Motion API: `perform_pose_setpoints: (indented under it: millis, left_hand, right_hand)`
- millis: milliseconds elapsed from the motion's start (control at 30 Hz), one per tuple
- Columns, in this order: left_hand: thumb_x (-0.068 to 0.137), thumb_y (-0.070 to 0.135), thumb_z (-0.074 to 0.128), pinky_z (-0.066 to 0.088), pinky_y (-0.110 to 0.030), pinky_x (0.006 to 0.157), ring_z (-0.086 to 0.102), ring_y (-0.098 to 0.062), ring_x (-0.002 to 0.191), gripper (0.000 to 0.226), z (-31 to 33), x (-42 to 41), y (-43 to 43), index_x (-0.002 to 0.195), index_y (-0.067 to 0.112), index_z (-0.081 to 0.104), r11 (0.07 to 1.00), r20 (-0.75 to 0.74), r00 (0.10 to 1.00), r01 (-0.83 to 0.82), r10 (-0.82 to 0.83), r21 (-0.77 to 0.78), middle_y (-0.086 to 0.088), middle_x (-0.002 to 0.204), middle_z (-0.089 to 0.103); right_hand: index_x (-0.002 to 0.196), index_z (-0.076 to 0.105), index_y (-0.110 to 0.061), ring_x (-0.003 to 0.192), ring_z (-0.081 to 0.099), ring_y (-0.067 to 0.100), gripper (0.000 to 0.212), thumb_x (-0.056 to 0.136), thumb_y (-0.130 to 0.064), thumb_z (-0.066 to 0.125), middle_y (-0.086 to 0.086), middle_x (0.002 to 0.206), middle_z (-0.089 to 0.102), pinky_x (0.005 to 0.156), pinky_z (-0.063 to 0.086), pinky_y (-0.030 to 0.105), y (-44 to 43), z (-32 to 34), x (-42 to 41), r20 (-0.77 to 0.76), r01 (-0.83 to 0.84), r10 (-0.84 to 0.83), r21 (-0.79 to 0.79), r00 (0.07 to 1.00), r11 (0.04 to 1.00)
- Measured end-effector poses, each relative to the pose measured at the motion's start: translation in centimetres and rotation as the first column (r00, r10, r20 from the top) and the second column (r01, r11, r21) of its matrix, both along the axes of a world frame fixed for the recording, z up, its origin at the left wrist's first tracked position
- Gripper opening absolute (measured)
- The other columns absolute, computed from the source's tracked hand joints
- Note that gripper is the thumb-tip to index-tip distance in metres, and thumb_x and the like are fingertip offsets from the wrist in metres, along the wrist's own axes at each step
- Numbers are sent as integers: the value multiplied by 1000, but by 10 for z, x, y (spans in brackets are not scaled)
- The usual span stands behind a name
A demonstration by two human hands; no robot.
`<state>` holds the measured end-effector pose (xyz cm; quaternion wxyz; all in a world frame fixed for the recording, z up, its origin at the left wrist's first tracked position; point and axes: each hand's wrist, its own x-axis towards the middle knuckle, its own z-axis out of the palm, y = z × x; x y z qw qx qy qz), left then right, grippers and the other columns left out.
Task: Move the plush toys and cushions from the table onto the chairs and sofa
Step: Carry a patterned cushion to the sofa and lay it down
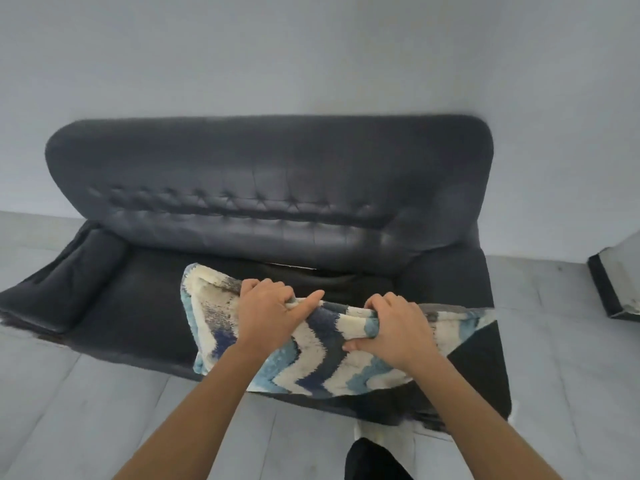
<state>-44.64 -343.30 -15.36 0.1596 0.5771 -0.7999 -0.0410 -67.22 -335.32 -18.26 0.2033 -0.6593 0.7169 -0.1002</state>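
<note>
— Where's it got to, then?

— Over the seat of the dark navy leather sofa. The shaggy cushion with blue, navy and cream zigzag stripes is held flat-ish across the seat, towards the right half, its near edge hanging past the front of the sofa. Whether its far edge is already resting on the leather I can't tell from here.

— Both hands on it?

— Both. The left hand is bunched into the top edge near the middle, fingers curled right into the pile, thumb stretched along the fold. The right hand is closed on the same edge just beside it, thumb tucked underneath. Neither is spread wide; they're pinched tight on fabric.

— Looks floppy.

— Very, I'd say. It sags between the grips and the corners droop, so I'd judge it light and underfilled, soft all through, nothing to break. The long pile gives plenty of purchase, so slipping seems unlikely.

— Better place to hold it?

— For carrying, that top edge does fine. To set it tidy against the tufted backrest, I'd move one hand out to each corner so it doesn't fold on itself.

— Anything else about?

— Pale grey floor, bare wall. No worktop in sight.
</note>
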Motion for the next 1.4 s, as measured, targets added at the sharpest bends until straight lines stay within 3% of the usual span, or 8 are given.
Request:
perform_pose_setpoints:
  millis: [167, 300, 433, 733, 900, 1000, 1133, 1400]
  left_hand:
    - [78, 77, 50, 42, -40, 76, 36, -11, 52, 57, -11, 24, -92, 49, 29, 36, 999, 8, 999, 41, -41, -24, 19, 47, 26]
    - [72, 78, 54, 39, -40, 75, 36, -11, 56, 55, -31, 53, -139, 55, 29, 35, 994, -8, 997, 79, -79, 69, 20, 53, 26]
    - [63, 84, 59, 34, -40, 78, 40, -16, 72, 61, -65, 88, -202, 72, 28, 37, 924, 86, 956, 243, -279, 294, 16, 68, 33]
    - [74, 24, 87, 43, -50, 81, 59, -34, 87, 32, -191, 122, -319, 97, 15, 66, 814, 136, 842, 445, -522, 373, -5, 91, 60]
    - [94, 30, 68, 39, -51, 91, 57, -35, 104, 26, -271, 120, -379, 113, 12, 67, 813, 150, 835, 450, -530, 369, -9, 109, 64]
    - [96, 20, 64, 40, -54, 96, 59, -42, 113, 31, -325, 112, -417, 126, 11, 67, 852, 102, 876, 423, -472, 309, -15, 121, 67]
    - [99, 23, 60, 34, -58, 111, 39, -44, 142, 55, -394, 107, -421, 150, 8, 44, 921, -36, 956, 291, -292, 257, -23, 156, 41]
    - [83, 64, 72, 20, -60, 121, 5, -41, 155, 115, -492, 117, -366, 162, 8, 9, 951, -268, 962, 41, 45, 306, -24, 168, -1]
  right_hand:
    - [93, 60, -26, 91, 52, 16, 60, 65, -77, 74, -5, 96, 53, 80, 44, 32, -95, -36, 19, -44, 59, -68, -177, 997, 982]
    - [106, 58, -24, 115, 52, 20, 54, 71, -57, 83, -2, 117, 55, 107, 39, 37, -148, -51, 34, -34, -26, 24, -55, 999, 998]
    - [112, 50, -25, 111, 59, 19, 37, 86, -37, 74, -5, 114, 61, 100, 39, 35, -189, -63, 54, -25, -22, 23, 71, 999, 997]
    - [87, 57, -20, 83, 69, 27, 42, 58, 0, 80, -2, 82, 65, 81, 51, 41, -243, -149, 124, -126, 295, -279, 130, 952, 947]
    - [114, 55, -18, 94, 64, 26, 29, 89, -19, 71, -6, 92, 58, 80, 36, 36, -315, -219, 97, -48, 255, -250, 205, 967, 945]
    - [135, 57, -18, 125, 57, 33, 39, 98, -25, 64, 9, 127, 66, 112, 32, 40, -353, -277, 82, -47, 281, -279, 35, 959, 959]
    - [161, 27, -17, 157, 7, 42, 72, 100, -40, 58, 24, 169, 11, 126, 7, 58, -355, -361, 83, -157, 333, -339, -64, 928, 941]
    - [164, 9, -12, 153, 0, 55, 107, 89, -61, 68, 35, 166, 0, 115, 27, 67, -311, -451, 86, -230, 359, -387, -157, 893, 920]
